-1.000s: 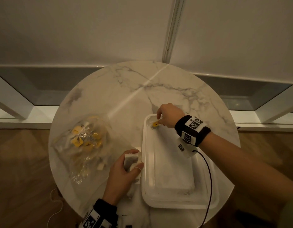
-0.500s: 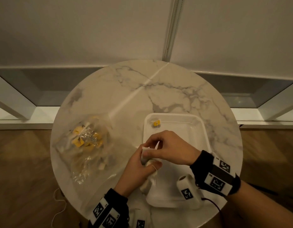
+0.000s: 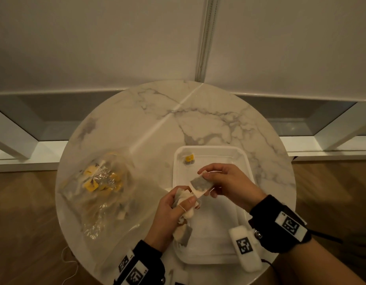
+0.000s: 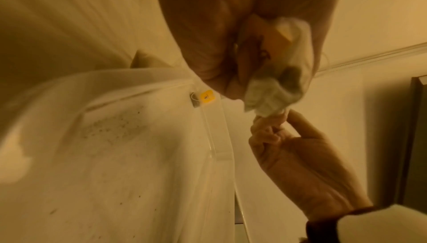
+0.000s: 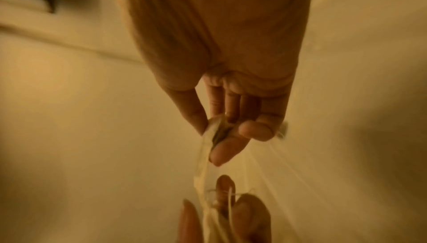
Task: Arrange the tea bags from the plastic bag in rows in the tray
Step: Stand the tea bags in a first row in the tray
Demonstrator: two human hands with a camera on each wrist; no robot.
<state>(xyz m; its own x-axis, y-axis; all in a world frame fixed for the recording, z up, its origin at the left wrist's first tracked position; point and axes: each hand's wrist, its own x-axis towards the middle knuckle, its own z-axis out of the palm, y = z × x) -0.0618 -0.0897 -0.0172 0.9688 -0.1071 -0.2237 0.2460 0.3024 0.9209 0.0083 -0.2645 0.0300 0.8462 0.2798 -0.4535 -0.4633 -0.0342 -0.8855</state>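
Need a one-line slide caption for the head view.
Right hand pulls one tea bag from the left hand's bunch above the tray.

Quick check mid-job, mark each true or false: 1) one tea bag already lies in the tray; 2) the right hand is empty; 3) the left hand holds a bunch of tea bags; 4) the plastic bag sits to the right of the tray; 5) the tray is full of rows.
1) One tea bag with a yellow tag lies in the tray, near its far left corner. True.
2) False: the right hand pinches a single tea bag.
3) The left hand grips a bunch of tea bags. True.
4) False: the plastic bag lies left of the tray.
5) False: only one bag lies in it.
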